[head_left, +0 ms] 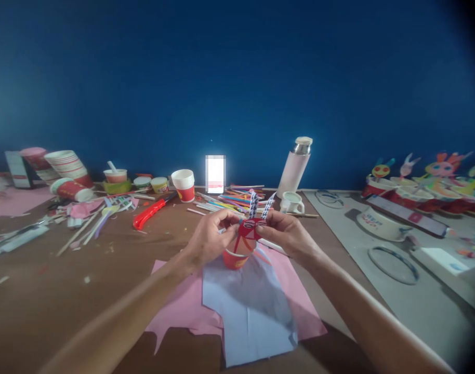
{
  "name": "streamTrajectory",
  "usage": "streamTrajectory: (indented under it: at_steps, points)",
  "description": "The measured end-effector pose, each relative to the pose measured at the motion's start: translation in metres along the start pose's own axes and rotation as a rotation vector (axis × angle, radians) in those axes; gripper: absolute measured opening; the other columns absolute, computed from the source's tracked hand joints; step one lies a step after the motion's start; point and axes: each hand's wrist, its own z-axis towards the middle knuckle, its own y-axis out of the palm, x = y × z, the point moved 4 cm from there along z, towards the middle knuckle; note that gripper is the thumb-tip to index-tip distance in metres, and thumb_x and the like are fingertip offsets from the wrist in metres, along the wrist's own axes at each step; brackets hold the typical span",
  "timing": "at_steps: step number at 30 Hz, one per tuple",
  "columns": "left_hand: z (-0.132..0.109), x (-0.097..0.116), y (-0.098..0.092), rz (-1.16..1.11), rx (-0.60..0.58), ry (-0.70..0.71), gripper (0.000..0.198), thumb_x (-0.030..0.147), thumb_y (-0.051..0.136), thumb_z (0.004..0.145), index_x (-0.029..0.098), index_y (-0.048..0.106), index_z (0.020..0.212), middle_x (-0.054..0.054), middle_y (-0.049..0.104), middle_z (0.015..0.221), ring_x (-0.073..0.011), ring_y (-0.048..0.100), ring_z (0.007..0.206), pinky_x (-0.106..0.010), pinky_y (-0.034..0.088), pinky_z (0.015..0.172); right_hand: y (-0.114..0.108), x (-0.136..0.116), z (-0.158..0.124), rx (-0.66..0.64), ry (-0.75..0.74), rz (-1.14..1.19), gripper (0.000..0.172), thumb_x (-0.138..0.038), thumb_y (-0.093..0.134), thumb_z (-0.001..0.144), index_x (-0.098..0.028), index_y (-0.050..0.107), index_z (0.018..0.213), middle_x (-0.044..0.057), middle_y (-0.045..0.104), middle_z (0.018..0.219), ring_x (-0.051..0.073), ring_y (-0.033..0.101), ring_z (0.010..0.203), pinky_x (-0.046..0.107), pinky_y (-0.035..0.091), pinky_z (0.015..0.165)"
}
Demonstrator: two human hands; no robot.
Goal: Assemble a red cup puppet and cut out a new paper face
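Note:
Between my two hands is a small red paper face (250,228) with drawn eyes and two patterned, ear-like strips (253,205) standing up from it. My left hand (215,232) pinches its left edge; the fingers of my right hand (286,231) grip its right edge. Just below it a red paper cup (237,258) stands upright, and an orange strip shows between face and cup. Whether the face is joined to the cup I cannot tell. Under the cup lie a light blue paper sheet (253,322) and a larger pink sheet (303,306).
Behind my hands are coloured sticks (241,197), a white mug (292,202), a tilted-looking flask (294,169), stacked cups (183,184) and a lit screen (215,174). A red utility knife (149,214) lies left. Several decorated cups (412,192) and a tape ring (393,265) are right.

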Motion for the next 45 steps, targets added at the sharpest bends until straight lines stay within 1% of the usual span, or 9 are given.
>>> streamTrajectory:
  at_steps: [6, 12, 17, 21, 24, 27, 33, 41, 45]
  points:
    - [0.001, -0.003, 0.001, -0.115, 0.015, -0.028, 0.01, 0.021, 0.055, 0.076, 0.016, 0.061, 0.082, -0.003, 0.066, 0.079, -0.0151, 0.061, 0.073, -0.028, 0.049, 0.068, -0.004, 0.012, 0.003, 0.077, -0.044, -0.151, 0.018, -0.034, 0.065, 0.074, -0.017, 0.062, 0.073, -0.001, 0.059, 0.066, 0.014, 0.054, 0.061, 0.027, 0.044, 0.059]
    - [0.003, -0.004, 0.001, -0.124, 0.005, -0.057, 0.01, 0.025, 0.058, 0.075, 0.016, 0.063, 0.077, -0.003, 0.066, 0.074, -0.014, 0.059, 0.068, -0.026, 0.048, 0.063, -0.003, 0.011, -0.003, 0.059, -0.059, -0.147, 0.017, -0.034, 0.064, 0.075, -0.019, 0.066, 0.081, 0.0, 0.062, 0.068, 0.018, 0.057, 0.068, 0.031, 0.047, 0.064]
    - [0.003, -0.006, 0.001, -0.099, 0.006, -0.052, 0.01, 0.024, 0.057, 0.075, 0.015, 0.061, 0.073, -0.001, 0.064, 0.069, -0.0119, 0.057, 0.063, -0.024, 0.045, 0.059, -0.002, -0.003, -0.014, 0.06, -0.305, -0.404, 0.005, -0.023, 0.063, 0.077, -0.02, 0.068, 0.078, 0.003, 0.06, 0.082, 0.019, 0.056, 0.079, 0.034, 0.045, 0.075]
    - [0.002, -0.005, 0.002, -0.098, 0.01, -0.059, 0.01, 0.025, 0.058, 0.075, 0.015, 0.06, 0.072, -0.001, 0.062, 0.067, -0.0118, 0.055, 0.06, -0.024, 0.044, 0.056, 0.003, -0.004, -0.016, 0.089, -0.385, -0.499, 0.008, -0.023, 0.063, 0.078, -0.024, 0.068, 0.083, 0.005, 0.057, 0.093, 0.022, 0.054, 0.09, 0.037, 0.044, 0.082]
    - [0.001, -0.001, 0.002, -0.086, -0.001, -0.068, 0.01, 0.025, 0.058, 0.075, 0.015, 0.06, 0.071, -0.001, 0.061, 0.064, -0.0116, 0.054, 0.057, -0.024, 0.043, 0.053, 0.005, -0.001, -0.014, 0.112, -0.39, -0.503, 0.012, -0.023, 0.062, 0.079, -0.025, 0.068, 0.089, 0.006, 0.056, 0.102, 0.024, 0.053, 0.099, 0.038, 0.042, 0.086]
    - [0.001, 0.005, 0.002, -0.066, -0.011, -0.06, 0.011, 0.024, 0.058, 0.074, 0.015, 0.061, 0.069, -0.001, 0.062, 0.064, -0.012, 0.054, 0.059, -0.025, 0.043, 0.056, 0.006, 0.002, -0.013, 0.127, -0.382, -0.498, 0.014, -0.023, 0.061, 0.08, -0.027, 0.068, 0.092, 0.005, 0.058, 0.105, 0.024, 0.052, 0.102, 0.039, 0.041, 0.09]
    - [-0.001, 0.009, 0.001, -0.058, -0.025, -0.064, 0.011, 0.024, 0.06, 0.073, 0.016, 0.061, 0.066, 0.0, 0.061, 0.063, -0.0111, 0.052, 0.058, -0.024, 0.04, 0.055, 0.01, 0.003, -0.014, 0.171, -0.406, -0.473, 0.011, -0.019, 0.062, 0.079, -0.025, 0.066, 0.086, 0.004, 0.06, 0.106, 0.023, 0.053, 0.104, 0.038, 0.039, 0.092]
    - [-0.002, 0.009, 0.001, -0.083, -0.044, -0.089, 0.011, 0.023, 0.06, 0.073, 0.016, 0.061, 0.065, 0.001, 0.06, 0.062, -0.0106, 0.052, 0.058, -0.022, 0.04, 0.054, 0.016, 0.003, -0.018, 0.24, -0.413, -0.471, 0.007, -0.017, 0.061, 0.079, -0.023, 0.061, 0.079, 0.003, 0.063, 0.095, 0.02, 0.058, 0.09, 0.034, 0.043, 0.083]
    - [-0.001, 0.009, 0.001, -0.094, -0.071, -0.112, 0.013, 0.026, 0.062, 0.073, 0.015, 0.061, 0.066, 0.0, 0.062, 0.064, -0.011, 0.053, 0.058, -0.023, 0.041, 0.055, 0.016, 0.008, -0.019, 0.28, -0.337, -0.436, 0.004, -0.02, 0.06, 0.079, -0.022, 0.059, 0.076, 0.002, 0.064, 0.085, 0.018, 0.059, 0.079, 0.031, 0.044, 0.076]
